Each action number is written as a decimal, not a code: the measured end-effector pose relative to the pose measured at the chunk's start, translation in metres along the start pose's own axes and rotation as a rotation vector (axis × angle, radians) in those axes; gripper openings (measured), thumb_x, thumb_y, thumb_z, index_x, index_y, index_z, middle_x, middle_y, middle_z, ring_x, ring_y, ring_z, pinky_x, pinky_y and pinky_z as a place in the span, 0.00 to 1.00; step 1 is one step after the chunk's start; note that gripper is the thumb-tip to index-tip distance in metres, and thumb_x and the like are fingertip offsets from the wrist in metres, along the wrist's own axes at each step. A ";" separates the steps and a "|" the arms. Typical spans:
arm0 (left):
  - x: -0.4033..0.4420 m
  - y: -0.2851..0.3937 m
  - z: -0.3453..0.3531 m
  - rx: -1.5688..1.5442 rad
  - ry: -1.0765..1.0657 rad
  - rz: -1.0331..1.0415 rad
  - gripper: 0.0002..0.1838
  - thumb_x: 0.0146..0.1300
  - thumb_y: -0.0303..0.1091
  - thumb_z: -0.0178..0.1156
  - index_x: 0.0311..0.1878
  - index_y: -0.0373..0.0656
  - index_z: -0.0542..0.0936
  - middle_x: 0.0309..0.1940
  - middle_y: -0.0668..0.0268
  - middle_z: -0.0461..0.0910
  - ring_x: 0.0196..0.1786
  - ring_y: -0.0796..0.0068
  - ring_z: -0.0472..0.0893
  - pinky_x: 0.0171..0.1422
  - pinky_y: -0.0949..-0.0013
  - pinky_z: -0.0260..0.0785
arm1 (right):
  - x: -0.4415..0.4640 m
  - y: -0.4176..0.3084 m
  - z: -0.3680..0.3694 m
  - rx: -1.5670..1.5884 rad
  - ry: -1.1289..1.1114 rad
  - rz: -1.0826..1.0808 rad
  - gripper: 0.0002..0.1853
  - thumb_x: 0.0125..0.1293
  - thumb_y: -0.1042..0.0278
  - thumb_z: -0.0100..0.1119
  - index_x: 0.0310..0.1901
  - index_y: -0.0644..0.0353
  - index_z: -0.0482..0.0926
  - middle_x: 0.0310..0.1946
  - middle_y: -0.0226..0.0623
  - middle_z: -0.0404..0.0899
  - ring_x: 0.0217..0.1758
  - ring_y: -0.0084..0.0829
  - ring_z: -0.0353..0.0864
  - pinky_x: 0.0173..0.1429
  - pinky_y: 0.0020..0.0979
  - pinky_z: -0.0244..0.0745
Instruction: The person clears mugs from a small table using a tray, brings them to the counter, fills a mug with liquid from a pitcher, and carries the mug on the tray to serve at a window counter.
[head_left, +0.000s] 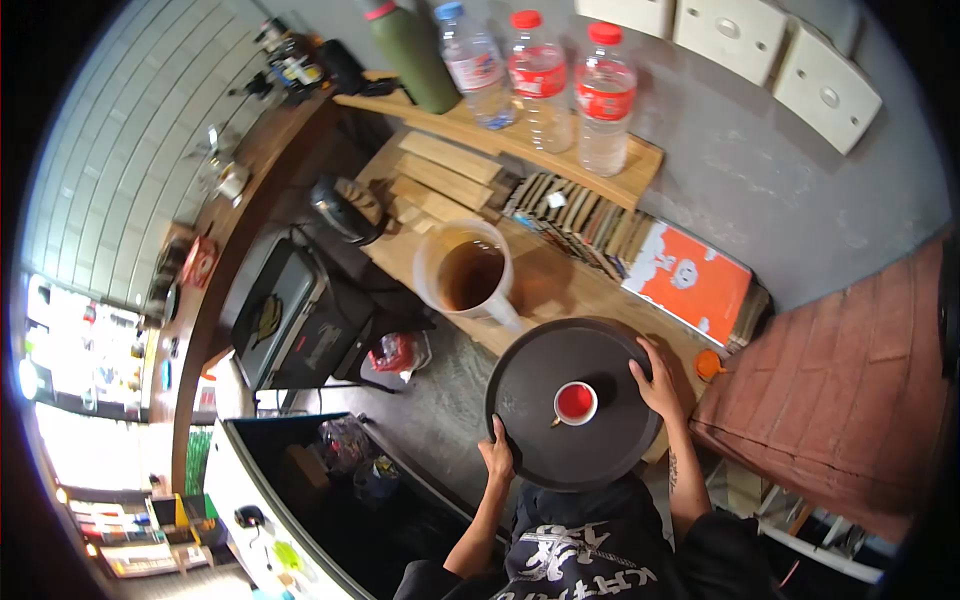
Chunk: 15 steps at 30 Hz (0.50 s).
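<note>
**Left hand (496,456) and right hand (657,385) hold a round tray (535,360) between them**

Each hand is partly closed on the tray's rim, at opposite sides, with the thumb over the edge; the fingers of the left hand are mostly hidden, so how far they curl cannot be told.

The wooden worktop (590,298) runs along the grey wall (740,170). The dark tray covers part of its front edge in the view; whether the two touch is not possible to tell. Above the worktop's back edge there is a wooden shelf (640,172), which carries a green flask (418,60) near its left end and three plastic bottles (540,85), the last one near its right end.

A row of thin books (575,220) stands along the worktop's back edge, and an orange cover (690,280) is at the right of this row. A large jug (428,270) with brown liquid stands near the front edge, and a black kettle (345,210) is by the left corner.

The smallest is a white cup (592,412) with red liquid, standing on the tray, a little right of its middle.
</note>
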<state>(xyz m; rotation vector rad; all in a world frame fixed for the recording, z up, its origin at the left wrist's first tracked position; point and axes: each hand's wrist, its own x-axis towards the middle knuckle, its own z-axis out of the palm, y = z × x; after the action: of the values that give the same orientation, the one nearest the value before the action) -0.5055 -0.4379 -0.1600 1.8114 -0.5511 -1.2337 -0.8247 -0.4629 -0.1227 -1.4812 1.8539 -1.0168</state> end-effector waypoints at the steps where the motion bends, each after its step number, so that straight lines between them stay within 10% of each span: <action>1: -0.008 0.006 -0.010 -0.021 0.031 0.006 0.28 0.67 0.55 0.62 0.19 0.44 0.70 0.17 0.78 0.64 0.21 0.85 0.61 0.22 0.72 0.51 | 0.002 -0.006 0.004 0.145 -0.092 0.033 0.28 0.70 0.63 0.58 0.68 0.60 0.64 0.67 0.50 0.67 0.71 0.47 0.65 0.73 0.41 0.59; 15: -0.166 -0.059 -0.178 -0.314 0.498 0.066 0.28 0.72 0.53 0.56 0.24 0.36 0.78 0.21 0.76 0.72 0.27 0.87 0.67 0.29 0.74 0.61 | -0.047 -0.109 0.105 0.526 -0.693 -0.294 0.22 0.72 0.76 0.51 0.66 0.67 0.69 0.63 0.42 0.73 0.67 0.33 0.71 0.71 0.31 0.61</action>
<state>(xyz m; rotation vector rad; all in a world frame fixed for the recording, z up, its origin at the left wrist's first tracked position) -0.4199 -0.2117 -0.0959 1.7251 -0.1244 -0.7316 -0.6692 -0.4513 -0.0935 -1.5256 0.8280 -0.8682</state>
